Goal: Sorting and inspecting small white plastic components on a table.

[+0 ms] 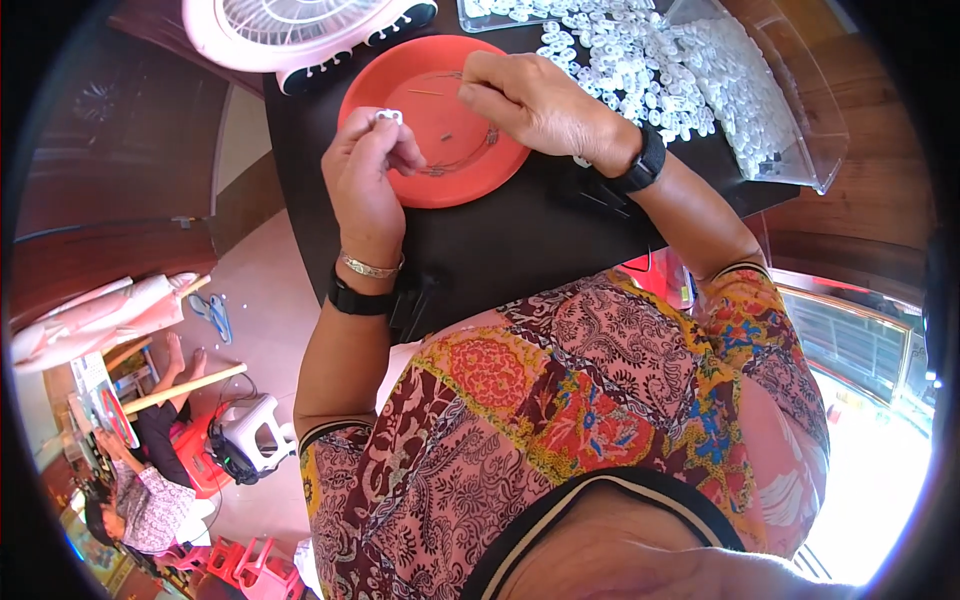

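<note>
smooth black tabletop (470, 260) bore a round red basin (425, 125) of thin metallic bits (491, 137); the left hand (368, 180) pinched a small white piece (389, 117), the right hand (548, 108) curled, contents unclear.

Table (470, 260) before the person (560, 400). On it, a dish (455, 120) with thin pieces (428, 93) inside. Left hand (370, 150), holding 1 small part (389, 117), over its left side; right hand (535, 100) over its right. Behind, left: a fan (295, 12). Right: loose parts (635, 70), then a container (818, 110) of more. Floor (265, 255), far left: 2 slippers (215, 318).
</note>
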Demonstrator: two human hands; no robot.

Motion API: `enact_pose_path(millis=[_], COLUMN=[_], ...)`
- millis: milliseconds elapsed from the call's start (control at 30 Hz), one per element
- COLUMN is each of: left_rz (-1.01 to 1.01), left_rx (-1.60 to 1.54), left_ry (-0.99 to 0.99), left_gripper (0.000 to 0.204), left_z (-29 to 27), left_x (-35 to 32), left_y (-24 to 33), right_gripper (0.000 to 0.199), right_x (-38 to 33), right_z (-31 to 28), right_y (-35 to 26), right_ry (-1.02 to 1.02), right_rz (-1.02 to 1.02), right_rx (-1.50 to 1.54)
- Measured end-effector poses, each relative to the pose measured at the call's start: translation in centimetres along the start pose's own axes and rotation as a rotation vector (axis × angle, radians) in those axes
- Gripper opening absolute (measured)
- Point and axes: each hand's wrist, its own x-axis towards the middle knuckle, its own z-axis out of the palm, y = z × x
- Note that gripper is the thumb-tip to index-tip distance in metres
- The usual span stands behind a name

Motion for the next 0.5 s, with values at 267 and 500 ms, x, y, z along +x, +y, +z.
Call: enact_pose_path(millis=[267, 500], left_rz=[-0.135, -0.164], left_rx=[0.111, 0.135], left_ry=[-0.187, -0.227], left_gripper=[0.015, 0.016], left_z=[1.3, 1.2], left_x=[-0.5, -0.7], left_y=[0.3, 0.7], right_gripper=[0.022, 0.02], right_x=[-0.7, -0.6], right_z=[-0.4, 0.0], right_y=[0.4, -0.5], right_ry=[-0.053, 0.025], right_rz=[0.218, 0.21], right_rx=[0.424, 0.752])
